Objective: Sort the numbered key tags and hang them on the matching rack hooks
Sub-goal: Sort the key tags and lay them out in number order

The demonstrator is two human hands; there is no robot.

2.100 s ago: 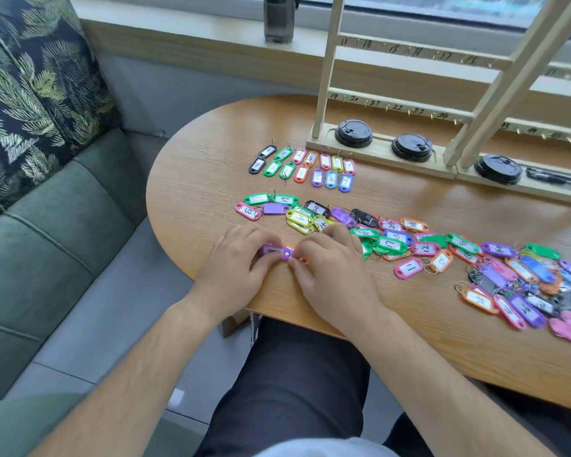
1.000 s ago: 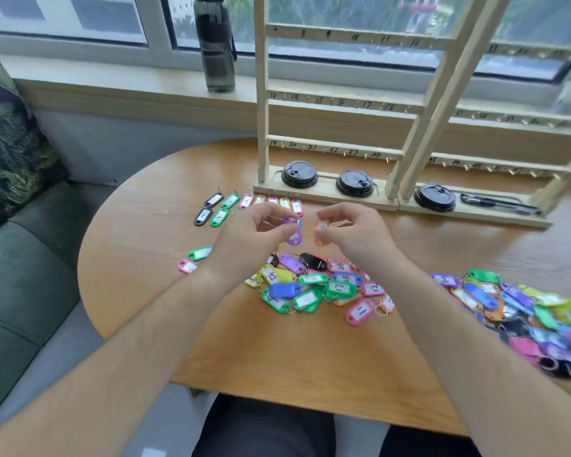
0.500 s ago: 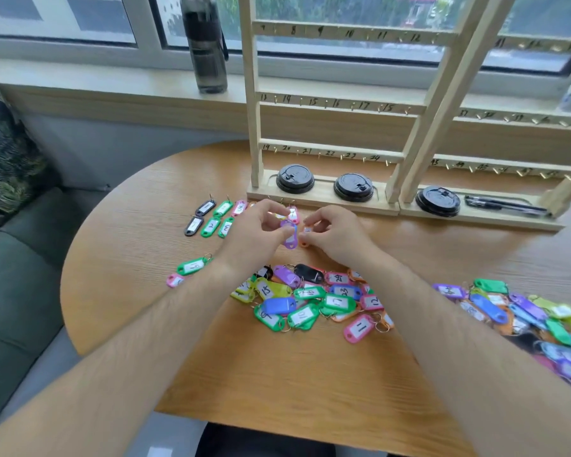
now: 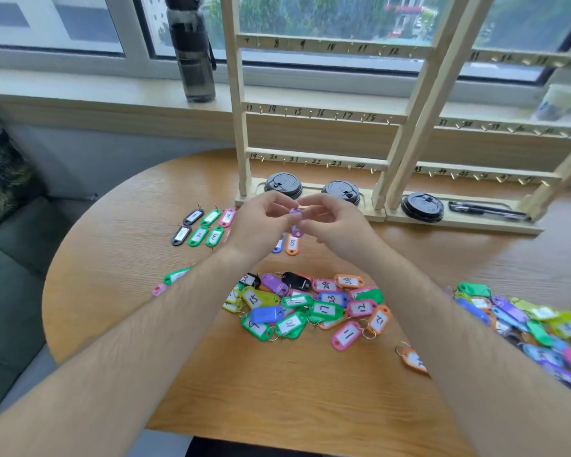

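Purple key tag (image 4: 295, 222) hangs upright between our hands, above the wooden table (image 4: 310, 397) and just in front of the rack (image 4: 241, 127). Our left hand (image 4: 261, 225) and right hand (image 4: 335, 227) both pinch its upper end. Beneath lie rows of sorted tags (image 4: 198, 227); loose tags (image 4: 310, 306) are piled nearer us.

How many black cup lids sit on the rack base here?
3, all on the rack base: left lid by the left post, middle lid beside it, right lid next to the black pen. None appears hidden.
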